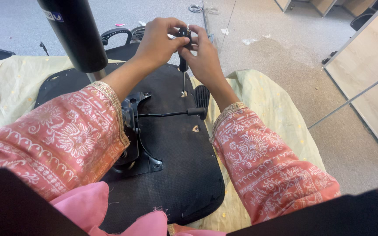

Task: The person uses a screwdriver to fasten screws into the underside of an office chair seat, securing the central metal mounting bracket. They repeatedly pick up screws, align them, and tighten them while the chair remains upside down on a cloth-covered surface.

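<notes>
Head view looks down on an upturned office chair seat, its black underside facing up, lying on a pale yellow cloth spread over a grey carpet floor. At about 12 o'clock in the picture both hands meet on a screwdriver that stands upright, its tip resting on a screw point in the seat's underside near the far edge. The left hand is clenched around the black handle from the 10 o'clock side, fingers curled over the top. The right hand grasps the same handle from the 2 o'clock side, thumb and fingers pressed against it just below the left hand's fingertips. Both forearms wear coral sleeves with a white floral pattern and gold trim.

Just beside the screwdriver's tip, toward 4 o'clock, sits a black ribbed paddle lever on a thin rod that runs back toward 9 o'clock to the black metal mechanism plate bolted at the seat's middle. A black gas-lift cylinder rises out of frame at 11 o'clock. Part of the chair's base with a caster lies on the floor past the seat. Light wood panels lie at 2 o'clock, well apart from the hands.
</notes>
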